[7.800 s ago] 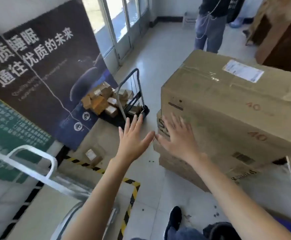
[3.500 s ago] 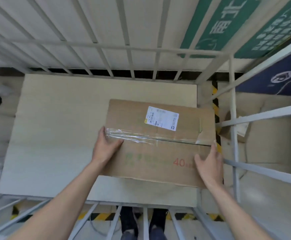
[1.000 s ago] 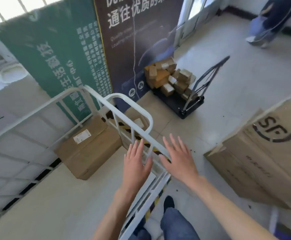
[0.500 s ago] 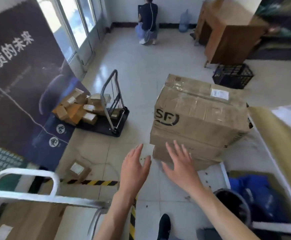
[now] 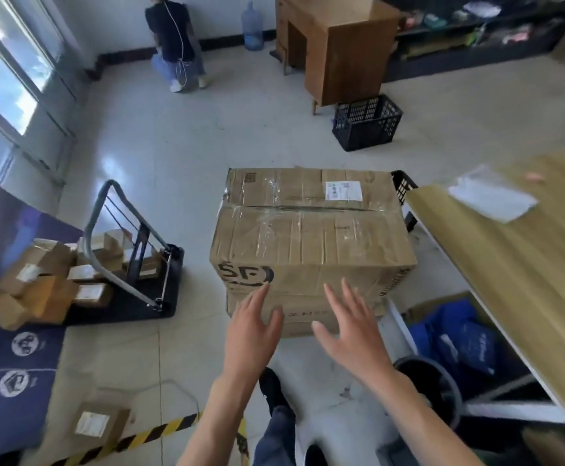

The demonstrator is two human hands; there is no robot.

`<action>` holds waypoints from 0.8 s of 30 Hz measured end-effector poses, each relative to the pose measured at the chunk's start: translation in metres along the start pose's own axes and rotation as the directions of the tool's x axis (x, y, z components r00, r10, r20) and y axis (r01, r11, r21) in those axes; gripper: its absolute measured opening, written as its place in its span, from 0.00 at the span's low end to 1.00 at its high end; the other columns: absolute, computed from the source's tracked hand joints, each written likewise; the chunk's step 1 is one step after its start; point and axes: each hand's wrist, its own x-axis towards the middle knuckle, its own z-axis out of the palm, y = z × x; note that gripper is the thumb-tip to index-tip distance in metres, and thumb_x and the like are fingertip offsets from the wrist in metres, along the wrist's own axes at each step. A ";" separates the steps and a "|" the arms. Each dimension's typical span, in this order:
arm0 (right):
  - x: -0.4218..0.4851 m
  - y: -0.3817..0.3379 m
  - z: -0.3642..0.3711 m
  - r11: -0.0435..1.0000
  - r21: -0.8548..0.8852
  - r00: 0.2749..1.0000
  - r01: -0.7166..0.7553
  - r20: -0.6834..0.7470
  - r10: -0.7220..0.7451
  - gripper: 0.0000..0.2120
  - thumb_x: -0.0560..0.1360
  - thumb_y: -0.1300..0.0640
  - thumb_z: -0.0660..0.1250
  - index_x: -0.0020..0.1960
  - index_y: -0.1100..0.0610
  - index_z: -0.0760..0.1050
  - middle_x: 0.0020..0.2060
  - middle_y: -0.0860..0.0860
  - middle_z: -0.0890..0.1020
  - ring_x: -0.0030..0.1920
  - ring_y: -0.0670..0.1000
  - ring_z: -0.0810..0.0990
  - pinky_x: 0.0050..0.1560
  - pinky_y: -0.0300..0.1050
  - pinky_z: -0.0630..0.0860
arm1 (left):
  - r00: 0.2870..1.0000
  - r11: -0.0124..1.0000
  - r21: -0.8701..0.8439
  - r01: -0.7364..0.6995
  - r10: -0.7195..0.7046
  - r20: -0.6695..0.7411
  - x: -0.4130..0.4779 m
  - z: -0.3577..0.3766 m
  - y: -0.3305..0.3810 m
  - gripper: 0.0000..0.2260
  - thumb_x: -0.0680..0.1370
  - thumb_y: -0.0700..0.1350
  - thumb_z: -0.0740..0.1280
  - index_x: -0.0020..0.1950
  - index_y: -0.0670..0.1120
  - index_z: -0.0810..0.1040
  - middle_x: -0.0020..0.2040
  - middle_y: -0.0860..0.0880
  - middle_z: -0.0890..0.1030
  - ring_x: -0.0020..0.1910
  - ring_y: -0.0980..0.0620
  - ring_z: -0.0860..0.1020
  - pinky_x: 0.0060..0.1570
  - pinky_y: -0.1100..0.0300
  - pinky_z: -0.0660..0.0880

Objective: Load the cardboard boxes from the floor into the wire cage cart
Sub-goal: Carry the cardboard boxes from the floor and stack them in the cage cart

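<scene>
A large taped cardboard box [image 5: 311, 230] with an SF logo and a white label sits on top of another cardboard box [image 5: 304, 321] on the floor in front of me. My left hand [image 5: 252, 334] and my right hand [image 5: 351, 331] are stretched out with straight, spread fingers just short of the stack's near face. Neither hand holds anything. The wire cage cart is out of view.
A black hand trolley [image 5: 133, 264] piled with small parcels stands at the left. A small box [image 5: 98, 423] lies on the floor near striped tape. A table [image 5: 509, 264] is at the right, a bin [image 5: 432, 381] and blue bags under it. A person [image 5: 173, 38] crouches far back.
I have turned away from the cage cart, where one box was set down, and stepped closer to the stacked boxes. Both hands now reach nearer the stack's front.
</scene>
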 end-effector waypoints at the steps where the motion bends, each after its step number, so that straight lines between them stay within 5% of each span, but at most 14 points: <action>1: 0.013 0.002 -0.005 1.000 -0.005 1.000 -0.021 -0.003 0.021 0.35 0.78 0.34 0.54 0.79 0.38 0.41 0.79 0.45 0.37 0.79 0.50 0.36 0.77 0.56 0.41 | 1.000 1.000 -0.003 0.000 0.000 -0.004 0.018 0.000 -0.001 0.22 0.79 0.48 0.64 0.74 0.49 0.69 0.70 0.52 0.73 0.71 0.52 0.69 0.67 0.56 0.67; 7: 0.091 0.021 -0.033 0.985 0.016 0.984 -0.170 -0.055 0.171 0.34 0.79 0.37 0.56 0.80 0.41 0.46 0.80 0.46 0.40 0.79 0.51 0.39 0.77 0.60 0.46 | 1.000 0.998 0.062 0.004 -0.003 -0.010 0.125 -0.009 -0.019 0.23 0.79 0.49 0.65 0.74 0.47 0.69 0.70 0.49 0.73 0.70 0.48 0.69 0.69 0.51 0.65; 16: 0.183 0.086 -0.051 0.922 -0.050 0.922 -0.385 -0.073 0.381 0.36 0.78 0.36 0.56 0.80 0.44 0.46 0.80 0.52 0.43 0.79 0.58 0.43 0.77 0.61 0.47 | 0.982 0.919 0.364 0.152 -0.182 0.050 0.245 -0.002 -0.066 0.39 0.75 0.64 0.66 0.80 0.52 0.55 0.80 0.40 0.52 0.79 0.40 0.48 0.72 0.36 0.50; 20: 0.211 0.132 -0.060 0.865 -0.054 0.866 -0.499 -0.047 0.497 0.39 0.78 0.34 0.57 0.81 0.48 0.44 0.80 0.57 0.39 0.79 0.62 0.43 0.75 0.66 0.50 | 0.926 0.918 0.135 0.374 -0.377 -0.003 0.266 0.004 -0.089 0.51 0.69 0.68 0.70 0.80 0.49 0.46 0.80 0.39 0.50 0.77 0.38 0.55 0.68 0.36 0.60; 24: 0.232 0.160 -0.068 0.829 0.056 0.830 -0.556 -0.018 0.558 0.46 0.74 0.31 0.61 0.80 0.49 0.42 0.79 0.59 0.48 0.78 0.62 0.51 0.70 0.67 0.61 | 0.878 0.872 0.117 0.476 -0.478 -0.016 0.271 0.007 -0.103 0.52 0.62 0.73 0.70 0.77 0.56 0.49 0.75 0.49 0.65 0.70 0.43 0.70 0.60 0.39 0.71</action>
